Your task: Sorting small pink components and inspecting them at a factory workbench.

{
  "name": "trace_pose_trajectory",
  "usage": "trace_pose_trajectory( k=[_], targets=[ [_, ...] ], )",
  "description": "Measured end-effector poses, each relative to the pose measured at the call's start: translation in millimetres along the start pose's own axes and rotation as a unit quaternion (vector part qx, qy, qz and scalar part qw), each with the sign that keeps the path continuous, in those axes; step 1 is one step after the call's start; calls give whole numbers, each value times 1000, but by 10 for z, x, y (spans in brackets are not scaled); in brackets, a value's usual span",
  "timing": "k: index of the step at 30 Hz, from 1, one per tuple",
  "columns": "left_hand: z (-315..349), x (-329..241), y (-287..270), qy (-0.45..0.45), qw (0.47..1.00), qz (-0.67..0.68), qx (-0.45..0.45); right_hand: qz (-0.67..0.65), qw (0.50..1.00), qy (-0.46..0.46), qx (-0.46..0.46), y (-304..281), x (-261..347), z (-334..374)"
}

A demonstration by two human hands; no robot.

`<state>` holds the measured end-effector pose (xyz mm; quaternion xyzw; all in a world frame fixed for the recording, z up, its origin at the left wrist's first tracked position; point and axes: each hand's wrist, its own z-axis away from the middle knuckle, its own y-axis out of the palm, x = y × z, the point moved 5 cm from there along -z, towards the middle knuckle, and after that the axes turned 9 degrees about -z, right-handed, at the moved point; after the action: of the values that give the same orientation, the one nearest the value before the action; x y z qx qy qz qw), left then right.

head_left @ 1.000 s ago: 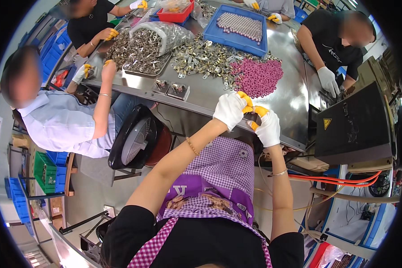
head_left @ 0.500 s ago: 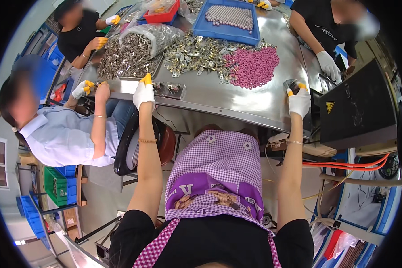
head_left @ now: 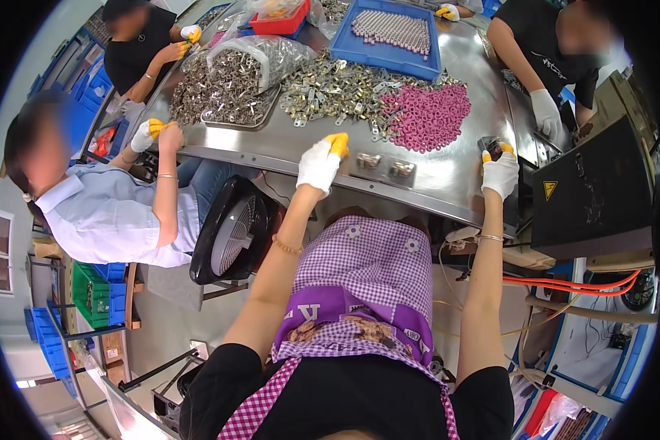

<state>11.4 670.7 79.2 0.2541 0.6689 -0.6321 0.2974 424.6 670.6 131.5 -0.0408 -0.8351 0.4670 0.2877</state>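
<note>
My left hand (head_left: 320, 166), in a white glove with yellow fingertips, is closed at the left end of a flat metal plate (head_left: 381, 171) at the table's front edge. Small metal assemblies (head_left: 401, 168) sit on this plate. Farther right, my right hand (head_left: 500, 174), gloved the same way, has thumb and fingers around a small dark piece (head_left: 493, 149) by the table's right end; its exact kind is hidden. Beyond the plate lie a pile of pink rings (head_left: 431, 117) and a heap of brass and silver metal parts (head_left: 326, 92).
A blue tray (head_left: 385, 64) with rows of white pieces stands behind the piles. Left of it, a bag of metal parts (head_left: 235, 77) spills into a metal tray (head_left: 253, 123). Co-workers sit at the left and far right. A black machine box (head_left: 590, 187) flanks my right arm.
My left hand has moved right along the table's front edge, and the plate with its metal assemblies has shifted right with it. My right hand stays at the dark piece. The view has shifted slightly.
</note>
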Motion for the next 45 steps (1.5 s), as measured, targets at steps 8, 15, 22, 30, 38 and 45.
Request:
trace_pose_trajectory(
  k=[8,15,22,30,38,45],
  targets=[
    [-1170,263,-537,33,940,-259,-221,34,999,9,11,61,-41,-6],
    [-1134,92,-208,69,955,-246,-149,15,1000,8,15,26,-76,-7],
    [-972,-251,261,102,941,-252,-200,-1,1000,-20,-11,38,-28,11],
    [-984,-155,89,129,972,-50,-189,8,1000,-11,1,9,10,24],
    [-200,-515,-172,112,940,-320,-41,4,999,-37,-10,5,-77,-5],
    [-198,-641,-123,141,898,-410,-72,87,996,-23,3,-65,76,-18]
  ],
)
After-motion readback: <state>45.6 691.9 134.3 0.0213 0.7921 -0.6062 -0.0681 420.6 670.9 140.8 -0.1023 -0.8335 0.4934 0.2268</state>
